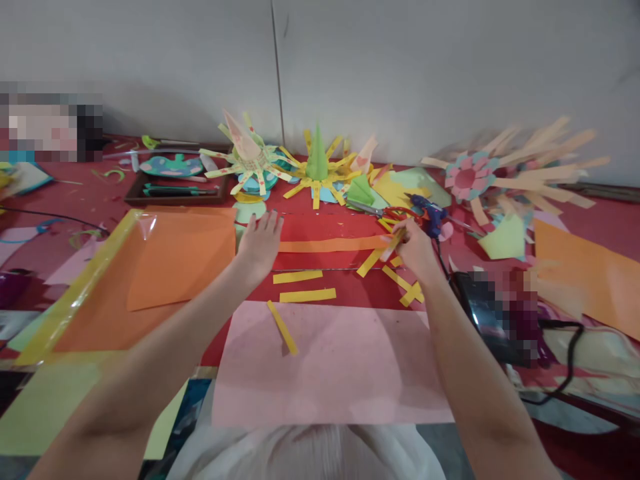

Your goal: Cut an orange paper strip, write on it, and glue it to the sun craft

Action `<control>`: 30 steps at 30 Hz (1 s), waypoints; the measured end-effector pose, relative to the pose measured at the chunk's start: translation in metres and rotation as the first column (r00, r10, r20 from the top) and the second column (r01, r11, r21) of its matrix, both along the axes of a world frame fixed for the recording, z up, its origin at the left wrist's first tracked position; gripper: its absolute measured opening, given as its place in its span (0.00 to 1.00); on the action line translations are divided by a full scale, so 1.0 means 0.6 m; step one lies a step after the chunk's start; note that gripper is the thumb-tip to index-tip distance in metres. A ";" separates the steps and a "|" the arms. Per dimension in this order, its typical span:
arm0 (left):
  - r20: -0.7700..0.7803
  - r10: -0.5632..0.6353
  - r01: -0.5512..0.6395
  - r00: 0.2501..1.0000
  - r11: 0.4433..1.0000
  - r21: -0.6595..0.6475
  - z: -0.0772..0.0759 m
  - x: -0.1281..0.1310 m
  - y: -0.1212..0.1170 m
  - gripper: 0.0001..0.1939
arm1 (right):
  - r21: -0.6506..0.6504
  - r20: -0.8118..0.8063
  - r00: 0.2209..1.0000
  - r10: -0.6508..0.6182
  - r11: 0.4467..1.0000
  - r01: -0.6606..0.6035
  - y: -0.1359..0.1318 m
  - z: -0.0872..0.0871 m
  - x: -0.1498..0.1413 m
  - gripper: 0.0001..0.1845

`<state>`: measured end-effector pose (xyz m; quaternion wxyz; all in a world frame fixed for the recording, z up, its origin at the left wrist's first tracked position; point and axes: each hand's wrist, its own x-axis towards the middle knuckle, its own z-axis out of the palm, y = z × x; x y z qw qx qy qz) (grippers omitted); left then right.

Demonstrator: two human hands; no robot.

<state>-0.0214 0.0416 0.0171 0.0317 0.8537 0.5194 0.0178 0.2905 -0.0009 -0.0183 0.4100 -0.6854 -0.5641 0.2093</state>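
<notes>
My left hand [263,243] lies flat with its fingers stretched out, at the left end of an orange paper strip [330,245]. The strip runs across a red board [320,227]. At its right end my right hand [416,248] is closed, fingers pinched around a short pale yellowish stick [391,247] whose exact kind I cannot make out. Cut yellow paper strips [307,295] are scattered below the board and near my right hand. One more yellow strip [283,327] rests on a pink paper sheet [340,373] in front of me.
Scissors with orange handles [400,213] and a blue glue gun [433,215] lie beyond my right hand. Paper flower crafts [317,167] stand along the wall. Orange sheets [185,253] lie left, a dark phone-like device [483,307] right. A brown tray [175,199] holds pens.
</notes>
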 end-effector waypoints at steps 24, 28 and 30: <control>0.163 -0.113 0.140 0.980 0.977 -0.163 -0.048 0.164 -0.118 0.30 | 0.192 0.057 0.978 0.202 0.959 -0.210 -0.046 0.008 -0.116 0.12; 0.167 -0.183 0.212 0.969 0.962 -0.175 -0.051 0.152 -0.111 0.27 | 0.060 0.112 0.896 0.429 0.897 -0.437 -0.064 -0.016 -0.157 0.15; 0.183 -0.203 0.237 0.962 0.954 -0.183 -0.049 0.143 -0.105 0.26 | 0.012 0.105 0.902 0.419 0.906 -0.422 -0.066 -0.024 -0.160 0.17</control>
